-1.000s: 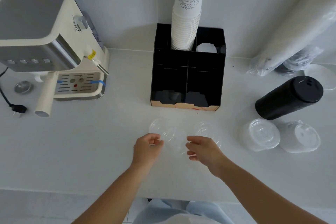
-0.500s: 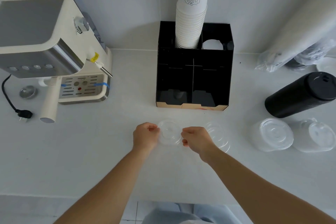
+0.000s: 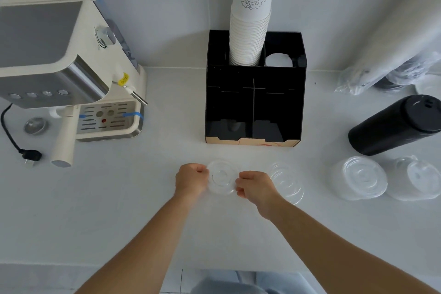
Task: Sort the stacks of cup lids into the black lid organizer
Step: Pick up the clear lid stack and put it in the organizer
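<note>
A small stack of clear flat lids [image 3: 221, 178] lies on the white counter in front of the black lid organizer [image 3: 254, 107]. My left hand [image 3: 191, 180] pinches its left rim and my right hand [image 3: 255, 187] pinches its right rim. A second clear flat lid stack [image 3: 287, 181] lies just right of my right hand. Two taller stacks of clear domed lids [image 3: 362, 178] [image 3: 420, 180] sit further right. A stack of black lids [image 3: 396, 124] lies on its side. The organizer's front compartments look empty.
A tall column of paper cups [image 3: 250, 21] stands in the organizer's back left slot. A cream espresso machine [image 3: 59, 62] with portafilter [image 3: 63, 141] and power plug [image 3: 29, 156] occupies the left. Plastic-wrapped sleeves [image 3: 391, 55] lean at the back right.
Both hands moved forward and closed in on the left clear lid stack, one on each side. The view has shifted slightly closer to the organizer.
</note>
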`<state>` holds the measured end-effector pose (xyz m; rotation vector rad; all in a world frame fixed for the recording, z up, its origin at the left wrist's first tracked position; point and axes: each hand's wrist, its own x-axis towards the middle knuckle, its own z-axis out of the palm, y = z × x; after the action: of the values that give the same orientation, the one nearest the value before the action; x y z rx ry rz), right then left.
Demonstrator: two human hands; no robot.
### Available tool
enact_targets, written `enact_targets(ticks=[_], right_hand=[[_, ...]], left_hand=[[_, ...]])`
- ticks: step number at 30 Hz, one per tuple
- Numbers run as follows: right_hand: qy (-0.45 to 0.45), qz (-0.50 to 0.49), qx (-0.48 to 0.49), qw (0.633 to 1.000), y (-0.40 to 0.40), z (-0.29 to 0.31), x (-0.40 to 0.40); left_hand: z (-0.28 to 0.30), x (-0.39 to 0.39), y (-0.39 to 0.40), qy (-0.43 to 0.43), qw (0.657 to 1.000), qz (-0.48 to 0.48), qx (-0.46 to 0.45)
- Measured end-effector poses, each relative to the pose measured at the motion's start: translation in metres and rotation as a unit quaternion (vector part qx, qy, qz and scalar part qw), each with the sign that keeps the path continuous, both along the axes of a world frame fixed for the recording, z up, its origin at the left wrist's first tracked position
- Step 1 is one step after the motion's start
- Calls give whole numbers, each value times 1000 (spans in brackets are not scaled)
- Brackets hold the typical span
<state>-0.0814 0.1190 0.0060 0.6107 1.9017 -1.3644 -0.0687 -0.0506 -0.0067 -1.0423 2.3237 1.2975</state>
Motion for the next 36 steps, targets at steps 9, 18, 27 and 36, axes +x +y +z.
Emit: enact_targets(ticks=[9, 18, 27, 36], right_hand=[[-9, -78, -14, 997, 16, -6, 5], [27, -118, -13, 993, 47, 13, 4], [63, -181, 20, 981, 102, 20, 4], [52, -232, 23, 971, 130, 0, -3]], left_hand=[[5, 7, 9, 13, 998, 17, 57], [22, -2, 37, 44, 993, 33, 103], [25, -20, 99, 51, 991, -68, 104], [16, -38, 137, 18, 985, -170, 30]])
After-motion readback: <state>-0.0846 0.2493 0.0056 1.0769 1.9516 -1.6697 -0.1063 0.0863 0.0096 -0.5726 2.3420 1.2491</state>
